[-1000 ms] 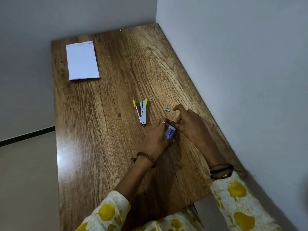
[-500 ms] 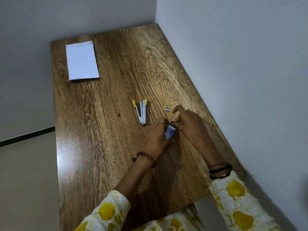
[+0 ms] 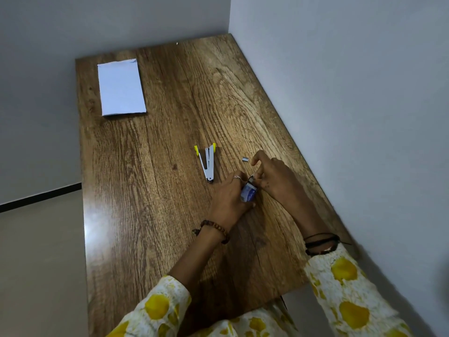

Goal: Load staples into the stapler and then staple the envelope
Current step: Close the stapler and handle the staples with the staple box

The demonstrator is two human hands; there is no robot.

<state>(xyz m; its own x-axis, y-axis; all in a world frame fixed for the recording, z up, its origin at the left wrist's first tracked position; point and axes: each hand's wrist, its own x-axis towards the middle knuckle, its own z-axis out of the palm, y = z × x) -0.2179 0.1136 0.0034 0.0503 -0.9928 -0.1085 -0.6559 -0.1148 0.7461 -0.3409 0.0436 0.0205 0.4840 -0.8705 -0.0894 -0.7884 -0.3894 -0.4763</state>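
A small silver stapler with yellow tips lies hinged open in a V on the wooden table. A short strip of staples lies loose to its right. My left hand holds a small blue-and-white staple box just above the table. My right hand pinches at the box's open far end with its fingertips, the index finger raised near the loose strip. A white envelope lies flat at the table's far left corner.
The table stands in a corner, with a grey wall along its right edge and another behind it. The floor shows to the left of the table's left edge.
Both hands stay at the staple box with only slight finger shifts. The stapler, loose strip and envelope have not moved.
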